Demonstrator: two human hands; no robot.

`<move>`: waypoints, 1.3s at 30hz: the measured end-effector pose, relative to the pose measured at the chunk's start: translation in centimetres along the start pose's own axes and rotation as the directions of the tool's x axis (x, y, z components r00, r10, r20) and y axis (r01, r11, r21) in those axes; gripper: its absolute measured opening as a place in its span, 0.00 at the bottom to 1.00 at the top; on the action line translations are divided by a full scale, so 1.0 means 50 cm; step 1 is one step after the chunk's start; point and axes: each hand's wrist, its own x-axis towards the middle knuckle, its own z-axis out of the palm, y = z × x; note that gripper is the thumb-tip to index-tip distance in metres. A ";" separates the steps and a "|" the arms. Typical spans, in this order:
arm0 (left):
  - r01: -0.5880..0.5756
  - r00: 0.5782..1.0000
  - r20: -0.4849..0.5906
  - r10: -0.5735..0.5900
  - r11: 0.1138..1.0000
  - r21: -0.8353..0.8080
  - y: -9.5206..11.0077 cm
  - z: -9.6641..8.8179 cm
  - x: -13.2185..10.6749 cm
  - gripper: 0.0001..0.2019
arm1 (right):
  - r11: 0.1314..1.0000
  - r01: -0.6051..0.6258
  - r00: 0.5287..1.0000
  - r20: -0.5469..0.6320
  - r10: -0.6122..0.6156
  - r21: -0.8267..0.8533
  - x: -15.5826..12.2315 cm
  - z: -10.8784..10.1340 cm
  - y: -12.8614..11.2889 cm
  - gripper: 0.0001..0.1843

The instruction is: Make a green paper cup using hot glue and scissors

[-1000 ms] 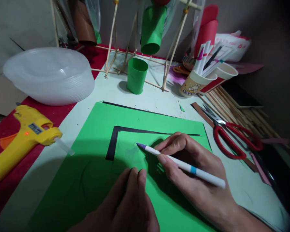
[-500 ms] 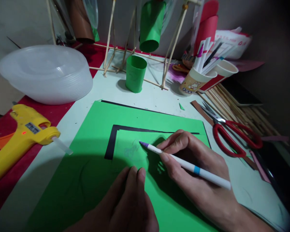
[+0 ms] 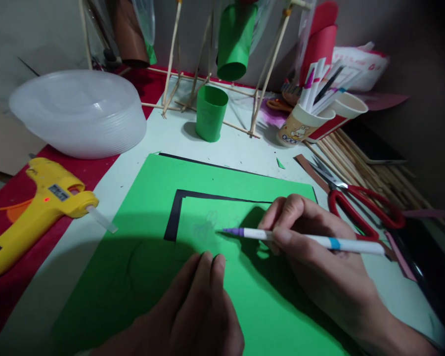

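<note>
My right hand (image 3: 311,252) grips a white marker (image 3: 307,240) with a purple tip and a blue band; the tip points left over a faint scribble on the small green sheet (image 3: 215,227). My left hand (image 3: 193,306) lies flat with fingers together, pressing the lower part of that sheet. Under it lie a black sheet (image 3: 172,215) and a large green sheet (image 3: 141,198), stacked on the white tabletop.
A yellow glue gun (image 3: 40,207) with a lit red light lies at the left. Stacked clear plastic bowls (image 3: 77,113) sit behind it. A green paper tube (image 3: 210,113) stands among stick frames. Paper cups with markers (image 3: 307,118), red scissors (image 3: 356,207) and wooden sticks (image 3: 359,163) are at the right.
My right hand has turned the marker from a slant to nearly level and shifted it a little right and down. The left hand has stayed on the sheet.
</note>
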 end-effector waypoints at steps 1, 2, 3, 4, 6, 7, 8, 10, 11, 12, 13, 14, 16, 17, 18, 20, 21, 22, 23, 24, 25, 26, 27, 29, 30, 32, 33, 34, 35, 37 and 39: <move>0.018 1.000 -0.005 -0.018 1.000 -0.009 0.001 -0.002 0.001 0.07 | 0.999 0.018 1.000 0.018 -0.017 -0.027 -0.002 0.003 -0.002 0.08; 0.034 0.999 -0.006 -0.034 0.999 -0.015 0.003 -0.003 0.001 0.08 | 0.997 0.036 0.999 0.034 -0.034 -0.063 -0.004 0.007 -0.004 0.08; 0.042 0.999 -0.004 -0.042 0.999 -0.017 0.004 -0.004 0.003 0.08 | 0.993 0.051 0.998 0.047 -0.046 -0.107 -0.005 0.012 -0.008 0.08; 0.045 0.999 0.001 -0.045 0.999 -0.015 0.006 -0.005 0.004 0.08 | 0.987 0.062 0.997 0.057 -0.054 -0.148 -0.005 0.016 -0.012 0.08; 0.040 0.999 0.013 -0.040 0.999 0.003 0.009 -0.006 0.008 0.09 | 0.978 0.082 0.995 0.066 -0.070 -0.194 -0.003 0.024 -0.021 0.09; 0.028 1.000 0.013 -0.028 0.999 0.018 0.010 -0.007 0.009 0.10 | 0.976 0.083 0.995 0.068 -0.070 -0.203 -0.002 0.027 -0.025 0.09; 0.015 1.000 0.013 -0.016 0.999 0.033 0.010 -0.007 0.011 0.11 | 0.975 0.081 0.995 0.070 -0.068 -0.207 -0.001 0.029 -0.029 0.09; -0.012 1.000 0.023 0.011 0.999 0.048 0.008 -0.012 0.013 0.10 | 0.975 0.074 0.996 0.072 -0.061 -0.208 0.000 0.032 -0.032 0.09; -0.028 0.999 0.035 0.027 0.998 0.047 0.005 -0.015 0.014 0.08 | 0.975 0.073 0.996 0.072 -0.059 -0.211 0.001 0.033 -0.032 0.09; -0.041 0.998 0.050 0.039 0.998 0.042 0.003 -0.019 0.015 0.07 | 0.974 0.073 0.996 0.073 -0.059 -0.213 0.001 0.033 -0.031 0.09; -0.045 0.997 0.062 0.043 0.998 0.038 0.000 -0.023 0.015 0.07 | 0.974 0.071 0.996 0.075 -0.056 -0.214 0.001 0.033 -0.030 0.09; -0.047 0.996 0.078 0.045 0.998 0.029 -0.001 -0.026 0.016 0.07 | 0.974 0.075 0.995 0.078 -0.059 -0.212 0.001 0.034 -0.029 0.09; -0.035 0.996 0.084 0.033 0.999 0.018 0.000 -0.027 0.018 0.08 | 0.975 0.072 0.994 0.091 -0.054 -0.208 0.000 0.035 -0.027 0.09; -0.015 0.997 0.076 0.014 1.000 0.017 0.003 -0.025 0.019 0.08 | 0.976 0.070 0.994 0.095 -0.051 -0.207 -0.001 0.035 -0.027 0.09; 0.011 0.998 0.065 -0.012 1.000 0.021 0.008 -0.021 0.018 0.08 | 0.976 0.070 0.994 0.098 -0.050 -0.204 -0.001 0.035 -0.027 0.09; 0.064 0.997 0.036 -0.064 0.998 0.017 0.019 -0.011 0.016 0.08 | 0.977 0.061 0.994 0.100 -0.041 -0.205 -0.002 0.036 -0.027 0.09; 0.092 0.996 0.013 -0.092 0.996 0.015 0.024 -0.006 0.014 0.08 | 0.977 0.057 0.994 0.100 -0.037 -0.205 -0.002 0.035 -0.027 0.08; 0.118 0.993 -0.007 -0.118 0.993 0.013 0.027 -0.002 0.012 0.08 | 0.977 0.055 0.994 0.102 -0.035 -0.205 -0.002 0.035 -0.027 0.08; 0.133 0.991 -0.030 -0.133 0.991 0.015 0.029 0.000 0.009 0.08 | 0.977 0.052 0.994 0.105 -0.031 -0.206 -0.002 0.035 -0.027 0.08; 0.131 0.991 -0.039 -0.130 0.991 0.026 0.028 0.000 0.007 0.08 | 0.977 0.052 0.994 0.107 -0.030 -0.207 -0.002 0.034 -0.027 0.08; 0.118 0.992 -0.038 -0.116 0.992 0.041 0.027 -0.001 0.005 0.08 | 0.976 0.050 0.994 0.109 -0.027 -0.210 -0.001 0.034 -0.027 0.08; 0.098 0.995 -0.024 -0.097 0.994 0.055 0.024 -0.003 0.003 0.08 | 0.976 0.051 0.994 0.110 -0.028 -0.211 -0.001 0.033 -0.026 0.08; 0.071 0.997 -0.002 -0.071 0.996 0.061 0.020 -0.006 0.002 0.07 | 0.976 0.052 0.994 0.109 -0.029 -0.211 0.000 0.033 -0.026 0.08; 0.037 0.999 0.033 -0.039 0.998 0.052 0.015 -0.011 -0.001 0.07 | 0.976 0.051 0.993 0.118 -0.026 -0.211 0.000 0.033 -0.024 0.07; 0.037 0.998 0.041 -0.039 0.998 0.045 0.014 -0.012 -0.002 0.07 | 0.976 0.053 0.992 0.122 -0.028 -0.211 -0.001 0.034 -0.024 0.07; 0.035 0.999 0.039 -0.037 0.999 0.037 0.013 -0.013 -0.004 0.08 | 0.974 0.062 0.991 0.130 -0.034 -0.218 -0.001 0.034 -0.022 0.07; 0.036 0.998 0.040 -0.038 0.999 0.036 0.014 -0.013 -0.004 0.08 | 0.973 0.065 0.991 0.131 -0.036 -0.223 -0.002 0.034 -0.021 0.07; 0.039 0.998 0.039 -0.040 0.999 0.035 0.016 -0.012 -0.005 0.08 | 0.971 0.070 0.991 0.128 -0.041 -0.227 -0.002 0.034 -0.021 0.07; 0.039 0.998 0.039 -0.040 0.999 0.033 0.017 -0.011 -0.005 0.08 | 0.970 0.071 0.991 0.127 -0.043 -0.230 -0.003 0.035 -0.021 0.07; 0.034 0.999 0.035 -0.035 0.999 0.027 0.018 -0.010 -0.005 0.07 | 0.970 0.071 0.991 0.130 -0.041 -0.234 -0.004 0.035 -0.021 0.08; 0.037 0.999 0.031 -0.038 0.999 0.017 0.017 -0.011 -0.005 0.07 | 0.970 0.065 0.991 0.132 -0.034 -0.236 -0.005 0.034 -0.023 0.08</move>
